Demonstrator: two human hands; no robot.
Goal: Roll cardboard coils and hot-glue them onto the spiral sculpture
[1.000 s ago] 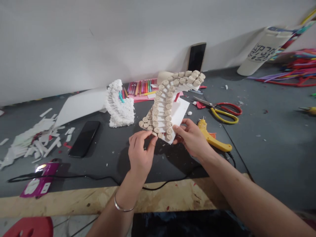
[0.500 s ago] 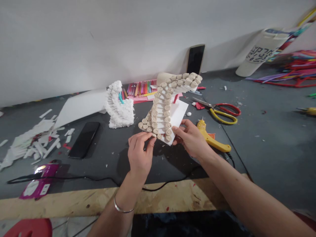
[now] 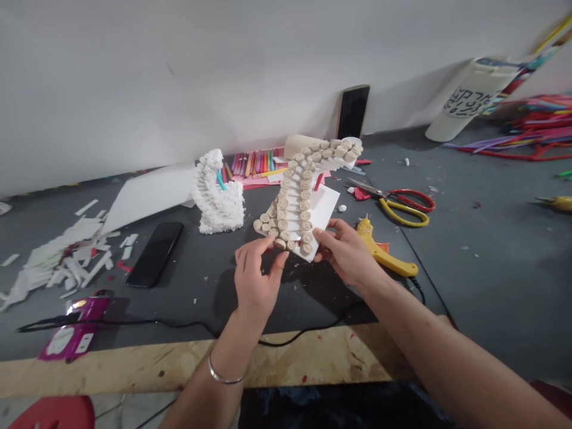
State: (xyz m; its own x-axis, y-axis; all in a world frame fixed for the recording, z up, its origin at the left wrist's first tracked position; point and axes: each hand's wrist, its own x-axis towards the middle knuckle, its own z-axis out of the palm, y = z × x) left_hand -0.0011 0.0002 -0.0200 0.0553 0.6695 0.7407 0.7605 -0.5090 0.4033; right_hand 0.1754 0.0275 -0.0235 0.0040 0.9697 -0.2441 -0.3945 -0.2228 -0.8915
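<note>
A curved model made of small beige paper rolls (image 3: 297, 193) rises from a white card base (image 3: 320, 215) above the dark grey table. My right hand (image 3: 346, 250) grips the near corner of that base between thumb and fingers. My left hand (image 3: 257, 280) pinches the lowest rolls at the model's near end, thumb and forefinger closed on them. A silver bangle sits on my left wrist. A white paper-strip model (image 3: 217, 193) of similar curved shape stands just left of it.
A yellow glue gun (image 3: 384, 250) lies right of my right hand, its black cord (image 3: 187, 325) running along the table's front. Scissors (image 3: 400, 202), a black phone (image 3: 154, 253), white paper scraps (image 3: 62, 256), coloured sticks (image 3: 254, 161), a leaning phone (image 3: 353, 112) and a purple packet (image 3: 74, 328) lie around.
The model has tilted slightly more upright and shifted a little in my hands. My left fingers adjusted their pinch on the lowest rolls.
</note>
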